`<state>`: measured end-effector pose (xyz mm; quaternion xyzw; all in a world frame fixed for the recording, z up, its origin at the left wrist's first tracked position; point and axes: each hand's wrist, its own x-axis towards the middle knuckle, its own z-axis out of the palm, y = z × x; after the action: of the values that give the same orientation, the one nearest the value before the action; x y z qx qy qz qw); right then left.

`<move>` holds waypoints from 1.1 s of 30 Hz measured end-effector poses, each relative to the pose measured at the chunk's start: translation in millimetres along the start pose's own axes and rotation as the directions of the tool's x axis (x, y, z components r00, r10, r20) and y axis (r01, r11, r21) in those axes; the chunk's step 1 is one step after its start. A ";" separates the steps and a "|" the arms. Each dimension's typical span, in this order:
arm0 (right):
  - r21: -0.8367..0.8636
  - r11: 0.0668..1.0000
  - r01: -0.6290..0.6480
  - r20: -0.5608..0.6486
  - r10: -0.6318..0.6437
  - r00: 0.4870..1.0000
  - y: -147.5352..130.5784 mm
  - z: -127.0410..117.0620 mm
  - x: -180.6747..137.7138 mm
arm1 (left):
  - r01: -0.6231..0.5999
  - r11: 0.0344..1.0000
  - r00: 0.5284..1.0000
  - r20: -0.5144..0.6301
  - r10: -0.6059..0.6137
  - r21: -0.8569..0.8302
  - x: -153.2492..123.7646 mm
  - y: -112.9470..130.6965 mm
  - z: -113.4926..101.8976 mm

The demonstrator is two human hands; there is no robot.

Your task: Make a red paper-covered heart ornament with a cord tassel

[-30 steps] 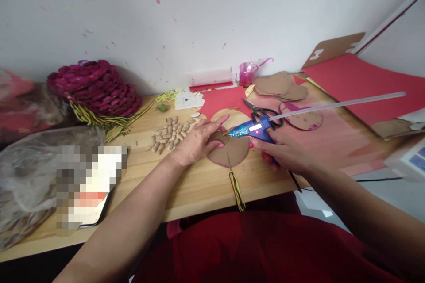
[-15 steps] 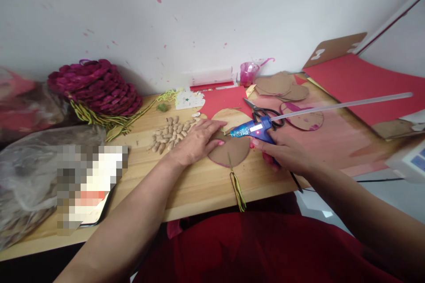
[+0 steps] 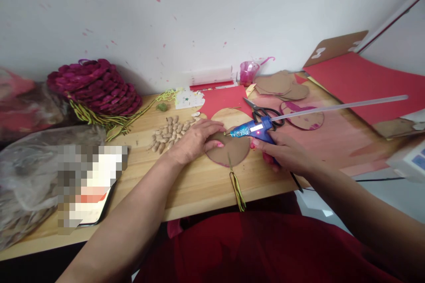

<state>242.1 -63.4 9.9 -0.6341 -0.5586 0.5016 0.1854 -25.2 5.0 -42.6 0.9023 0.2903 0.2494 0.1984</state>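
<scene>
My right hand [image 3: 282,152] grips a blue hot glue gun [image 3: 253,129] with a long clear glue stick [image 3: 338,106] sticking out behind it. Its nozzle points left at the upper edge of a round cardboard disc [image 3: 232,150] on the wooden table [image 3: 199,181]. My left hand [image 3: 195,139] lies on the disc's left side, fingers flat and pressing it down. A yellow-green tassel [image 3: 237,188] hangs from the disc over the table's front edge. A pile of peanuts [image 3: 169,133] lies just left of my left hand.
Black scissors [image 3: 262,109] lie behind the gun. More cardboard discs [image 3: 282,85], red paper sheets [image 3: 358,82] and a pink cup [image 3: 248,73] are at the back right. A stack of magenta woven pieces [image 3: 96,86] stands back left, a plastic bag [image 3: 26,177] at the near left.
My left hand's fingers have drawn slightly inward on the disc. The glue gun has stayed at the disc's upper edge, almost still.
</scene>
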 end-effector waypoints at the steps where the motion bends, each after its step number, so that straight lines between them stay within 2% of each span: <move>1: 0.001 1.000 0.001 0.001 -0.001 1.000 0.4 0.0 0.0 | -0.010 1.000 1.000 0.007 0.010 -0.002 0.2 -0.9 0.1; 15: 0.086 0.991 -0.105 0.010 0.105 0.994 2.5 1.7 -0.7 | 0.059 0.996 0.998 -0.006 -0.060 -0.060 0.4 -2.7 2.6; 21: 0.105 0.983 -0.149 0.048 0.145 0.988 3.3 -5.1 -4.7 | 0.074 0.995 0.997 -0.015 -0.075 -0.073 0.5 -3.6 4.4; 27: 0.135 0.985 -0.111 0.023 0.109 0.994 2.2 -9.2 -0.5 | 0.075 0.993 0.997 -0.011 -0.076 -0.087 1.2 -5.2 4.6; 33: 0.072 0.995 -0.063 0.008 0.063 0.998 -2.5 -4.5 8.0 | 0.083 0.992 0.996 -0.011 -0.084 -0.091 1.3 -4.7 4.8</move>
<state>243.6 -54.0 10.4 -0.6429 -0.5205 0.5286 0.1906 -23.5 8.4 -48.3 0.8776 0.3177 0.2603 0.2471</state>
